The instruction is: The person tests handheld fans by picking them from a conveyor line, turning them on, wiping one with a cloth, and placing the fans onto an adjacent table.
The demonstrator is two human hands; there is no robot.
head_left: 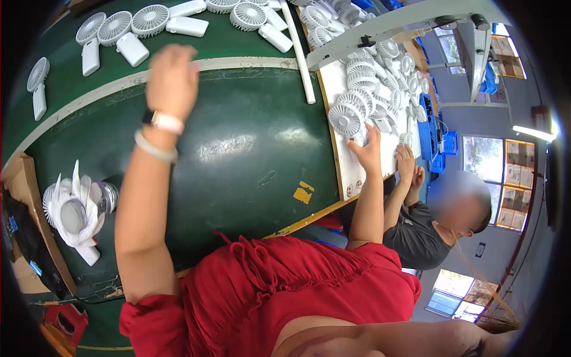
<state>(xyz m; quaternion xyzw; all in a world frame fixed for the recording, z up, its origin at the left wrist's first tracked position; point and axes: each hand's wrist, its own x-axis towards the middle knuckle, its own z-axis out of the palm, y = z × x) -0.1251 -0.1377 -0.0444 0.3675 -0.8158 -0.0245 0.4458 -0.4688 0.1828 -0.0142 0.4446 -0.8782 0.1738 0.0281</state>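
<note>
My left hand (172, 80), with a watch and a pale band on the wrist, is raised over the pale strip on the green table. Its fingers are smeared by motion, and I see nothing clearly held in them. Close beyond it lies a white handheld fan (132, 49), part of a row. At the right, my right hand (367, 153) reaches to the edge of the fan pile. Its thumb and fingers are around the handle of a white handheld fan (346, 119), whose round grille faces up.
A co-worker's hands (406, 165) are beside the white board (351, 172) heaped with fans. A white rail (303, 53) separates the fan row from the pile. At the left stand a jar with a white glove (76, 214) and a cardboard box (44, 220).
</note>
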